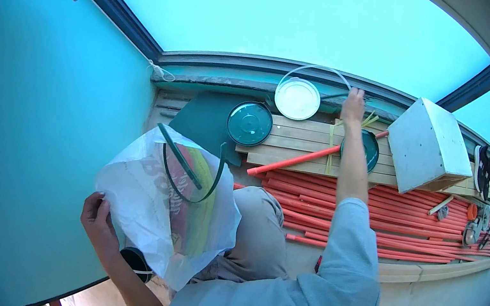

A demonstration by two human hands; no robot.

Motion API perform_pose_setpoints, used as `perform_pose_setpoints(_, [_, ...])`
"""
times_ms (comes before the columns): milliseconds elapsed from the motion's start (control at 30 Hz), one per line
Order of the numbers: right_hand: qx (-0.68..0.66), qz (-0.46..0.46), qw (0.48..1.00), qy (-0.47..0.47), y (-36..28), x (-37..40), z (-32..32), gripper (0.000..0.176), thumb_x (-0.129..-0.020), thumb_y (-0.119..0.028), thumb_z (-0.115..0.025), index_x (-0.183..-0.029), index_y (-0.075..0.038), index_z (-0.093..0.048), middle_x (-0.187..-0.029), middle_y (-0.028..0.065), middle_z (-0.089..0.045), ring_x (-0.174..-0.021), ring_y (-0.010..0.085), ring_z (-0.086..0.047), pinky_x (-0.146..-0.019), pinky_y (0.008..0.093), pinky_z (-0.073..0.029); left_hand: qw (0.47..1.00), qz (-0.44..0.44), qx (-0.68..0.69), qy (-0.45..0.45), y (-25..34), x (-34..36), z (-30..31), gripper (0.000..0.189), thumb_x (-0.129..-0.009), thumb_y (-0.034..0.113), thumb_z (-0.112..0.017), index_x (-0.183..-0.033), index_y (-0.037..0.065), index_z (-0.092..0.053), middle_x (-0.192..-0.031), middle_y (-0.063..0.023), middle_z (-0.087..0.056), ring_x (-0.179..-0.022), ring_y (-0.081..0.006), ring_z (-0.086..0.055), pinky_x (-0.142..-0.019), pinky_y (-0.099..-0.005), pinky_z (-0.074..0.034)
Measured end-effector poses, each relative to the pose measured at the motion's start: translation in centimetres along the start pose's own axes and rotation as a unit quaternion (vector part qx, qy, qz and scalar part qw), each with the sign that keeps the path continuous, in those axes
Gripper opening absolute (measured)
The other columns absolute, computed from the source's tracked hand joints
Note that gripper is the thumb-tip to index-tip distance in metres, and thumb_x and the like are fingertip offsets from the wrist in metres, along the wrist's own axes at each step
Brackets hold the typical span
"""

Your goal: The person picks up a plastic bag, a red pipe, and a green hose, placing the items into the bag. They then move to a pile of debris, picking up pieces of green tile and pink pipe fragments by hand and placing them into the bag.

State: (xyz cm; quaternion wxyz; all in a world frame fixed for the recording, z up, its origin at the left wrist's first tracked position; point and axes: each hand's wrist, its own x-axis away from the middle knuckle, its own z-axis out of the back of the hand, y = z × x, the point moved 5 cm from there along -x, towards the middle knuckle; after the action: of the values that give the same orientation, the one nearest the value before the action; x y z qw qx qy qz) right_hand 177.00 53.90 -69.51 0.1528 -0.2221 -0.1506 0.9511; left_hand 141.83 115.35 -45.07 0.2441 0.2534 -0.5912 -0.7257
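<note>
At the lower left, a white printed plastic bag (pixel 139 206) lies over my lap. My left hand (pixel 97 216) is closed on its left edge, fingers curled at the rim. Curved dark green strips (pixel 186 172) stick up out of the bag. My right hand (pixel 353 103) reaches far forward, its fingers closed at the end of a dark green strip (pixel 335 95). A thin white curved strip (pixel 317 67) ends close to those fingers. Just left of that hand is a round white lid (pixel 297 99). One round green lid (pixel 250 123) lies on the planks, another (pixel 369 152) is partly behind my right forearm.
Wooden planks (pixel 301 128) run along the window ledge, with a loose red pipe (pixel 295 160) across them. Many red pipes (pixel 376 220) lie stacked on the floor. A white wooden box (pixel 428 148) stands at right, near black shoes (pixel 483 170) and metal tools (pixel 473 231).
</note>
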Motion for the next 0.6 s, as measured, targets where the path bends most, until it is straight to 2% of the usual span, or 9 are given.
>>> perform_pose_setpoints(33, [0.008, 0.019, 1.000, 0.007, -0.2, -1.3, 1.5, 0.014, -0.087, -0.001, -0.047, -0.098, 0.001, -0.055, -0.102, 0.0208, -0.055, -0.086, 0.0380, -0.064, -0.069, 0.0478, -0.055, 0.999, 0.017, -0.022, -0.018, -0.2, -0.2, -0.1, 0.019, -0.085, 0.000, -0.060, -0.103, -0.003, -0.062, -0.096, -0.0055, -0.061, -0.091, -0.0128, -0.055, -0.083, -0.0249, -0.044])
perform_pose_setpoints(100, [0.054, 0.077, 0.994, 0.050, -1.6, -3.0, 6.4, 0.014, -0.087, -0.001, -0.047, -0.098, 0.001, -0.055, -0.102, 0.0208, -0.056, -0.084, 0.0367, -0.065, -0.068, 0.0458, -0.056, 0.999, -0.007, -0.049, -0.011, 0.3, -0.4, 0.0, 0.016, -0.085, -0.003, -0.058, -0.099, -0.004, -0.063, -0.095, -0.0062, -0.063, -0.087, -0.0136, -0.056, -0.081, -0.0257, -0.043])
perform_pose_setpoints(267, [0.059, 0.063, 0.978, 0.192, -3.2, -5.4, 18.2, 0.020, -0.091, -0.007, -0.049, -0.108, -0.002, -0.058, -0.104, 0.0175, -0.057, -0.080, 0.0363, -0.066, -0.066, 0.0439, -0.057, 0.998, -0.033, -0.049, 0.010, 0.4, -1.8, 1.0, 0.020, -0.084, -0.002, -0.059, -0.104, -0.005, -0.061, -0.099, -0.0085, -0.062, -0.095, -0.0164, -0.056, -0.086, -0.0281, -0.043])
perform_pose_setpoints(300, [0.051, 0.054, 0.973, 0.217, -3.2, -5.4, 20.2, 0.022, -0.094, -0.013, -0.050, -0.112, -0.004, -0.059, -0.104, 0.0165, -0.058, -0.079, 0.0358, -0.066, -0.067, 0.0438, -0.056, 0.997, -0.044, -0.066, -0.004, 0.4, -2.1, 0.7, 0.024, -0.083, -0.001, -0.059, -0.107, -0.005, -0.060, -0.103, -0.0093, -0.062, -0.098, -0.0174, -0.056, -0.088, -0.0294, -0.043])
perform_pose_setpoints(367, [0.006, 0.077, 0.950, 0.303, -4.3, -3.8, 24.6, 0.021, -0.094, -0.012, -0.051, -0.110, -0.002, -0.059, -0.099, 0.0163, -0.059, -0.074, 0.0329, -0.066, -0.067, 0.0410, -0.055, 0.992, -0.062, -0.102, -0.028, 0.6, -2.3, 0.0, 0.033, -0.080, -0.001, -0.061, -0.113, -0.004, -0.058, -0.110, -0.0110, -0.060, -0.104, -0.0195, -0.055, -0.092, -0.0321, -0.043])
perform_pose_setpoints(467, [-0.146, 0.079, 0.928, 0.334, -6.7, 0.9, 29.2, 0.017, -0.090, -0.002, -0.055, -0.106, 0.001, -0.060, -0.088, 0.0133, -0.059, -0.066, 0.0225, -0.064, -0.064, 0.0350, -0.051, 0.986, -0.069, -0.115, -0.095, 1.6, -2.0, -3.1, 0.046, -0.076, 0.000, -0.062, -0.120, -0.002, -0.053, -0.120, -0.0115, -0.055, -0.111, -0.0227, -0.053, -0.095, -0.0358, -0.042])
perform_pose_setpoints(533, [-0.201, 0.062, 0.920, 0.332, -9.3, 4.9, 31.2, 0.015, -0.093, -0.004, -0.054, -0.106, 0.003, -0.059, -0.081, 0.0102, -0.058, -0.065, 0.0166, -0.065, -0.061, 0.0309, -0.049, 0.978, -0.088, -0.114, -0.153, 1.6, -2.4, -5.3, 0.051, -0.073, 0.000, -0.062, -0.123, 0.000, -0.052, -0.123, -0.0114, -0.053, -0.114, -0.0245, -0.052, -0.095, -0.0385, -0.043])
perform_pose_setpoints(600, [-0.205, 0.097, 0.916, 0.331, -13.3, 8.8, 32.4, 0.015, -0.094, -0.005, -0.053, -0.107, 0.003, -0.059, -0.078, 0.0081, -0.058, -0.065, 0.0156, -0.064, -0.060, 0.0288, -0.048, 0.970, -0.094, -0.111, -0.192, 2.2, -2.7, -7.4, 0.051, -0.074, 0.001, -0.062, -0.124, 0.000, -0.053, -0.122, -0.0117, -0.053, -0.115, -0.0251, -0.052, -0.095, -0.0384, -0.043])
